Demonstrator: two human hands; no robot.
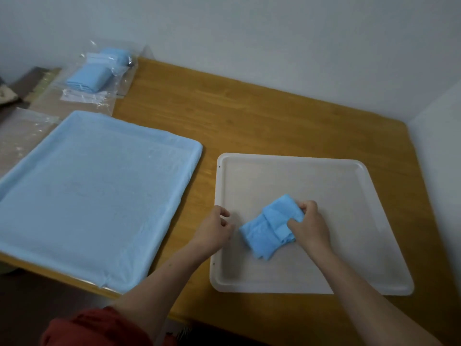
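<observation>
A folded light-blue cover [265,229] lies on a white plastic tray [349,196] at the right of the wooden table. My right hand [309,224] grips the right end of this folded cover, thumb and fingers curled into it. My left hand [215,227] hovers over the tray's left rim, just left of the cover, with fingers loosely curled and holding nothing. A second tray wrapped in a light-blue cover [94,196] sits at the left.
A clear plastic bag with more folded blue covers [97,73] lies at the table's back left corner. Clear plastic sheeting [22,131] lies left of the covered tray. White walls close in behind and on the right. Bare wood [249,116] shows behind the trays.
</observation>
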